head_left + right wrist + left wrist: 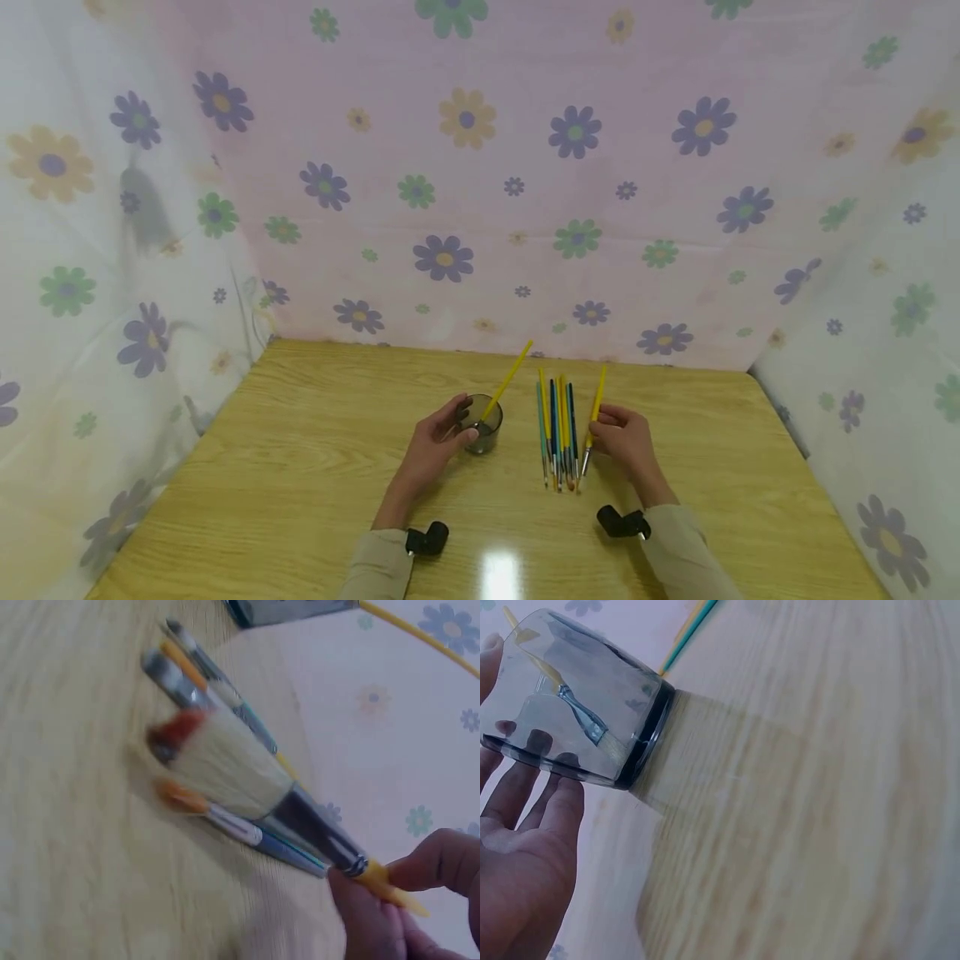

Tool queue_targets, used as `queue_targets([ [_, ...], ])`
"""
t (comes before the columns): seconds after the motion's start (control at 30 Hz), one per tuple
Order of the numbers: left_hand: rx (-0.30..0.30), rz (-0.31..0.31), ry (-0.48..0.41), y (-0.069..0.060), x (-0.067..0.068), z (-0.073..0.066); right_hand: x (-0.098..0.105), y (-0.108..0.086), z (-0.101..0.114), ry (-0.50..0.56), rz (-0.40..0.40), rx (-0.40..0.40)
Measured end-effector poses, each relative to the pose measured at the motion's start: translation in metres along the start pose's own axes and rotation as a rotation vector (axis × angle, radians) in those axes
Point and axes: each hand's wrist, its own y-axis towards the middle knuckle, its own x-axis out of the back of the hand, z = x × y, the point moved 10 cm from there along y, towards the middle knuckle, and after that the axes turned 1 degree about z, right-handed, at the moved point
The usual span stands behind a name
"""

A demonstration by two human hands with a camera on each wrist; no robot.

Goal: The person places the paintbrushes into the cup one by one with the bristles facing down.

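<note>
Your left hand (429, 450) has its fingers curled partway round the tinted glass (483, 442), at its nine o'clock side; the glass appears to stand upright on the table (300, 433), with a yellow brush (512, 379) inside leaning towards one o'clock; that long handle reaches well past the rim, so a knock on it could tip the glass if your hold is loose; your right hand (626, 437), fingers drawn nearly together, pinches a wide-bristled brush (597, 400) at three o'clock from the glass, bristles towards seven; so slim a handle could twist under a light pinch; the bunch of brushes (558, 425) lies just at its nine o'clock, so a low sweep that way could snag and scatter them; whether the bristles touch them, you cannot tell.
</note>
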Motion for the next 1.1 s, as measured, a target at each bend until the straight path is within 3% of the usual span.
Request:
queue_targets([
  [0.17, -0.007, 0.009, 0.002, 0.003, 0.0, -0.001, -0.004, -0.009, 0.012, 0.16, -0.032, 0.107],
  [0.27, -0.012, 0.014, 0.004, 0.006, 0.001, -0.001, -0.006, -0.011, 0.017, 0.216, -0.041, 0.132],
  [0.73, -0.03, 0.021, 0.005, 0.001, 0.0, 0.001, -0.039, -0.019, 0.028, 0.405, -0.026, 0.185],
  [1.1, -0.073, 0.031, 0.001, 0.001, -0.002, -0.001, -0.057, -0.022, 0.052, 0.468, 0.009, 0.261],
])
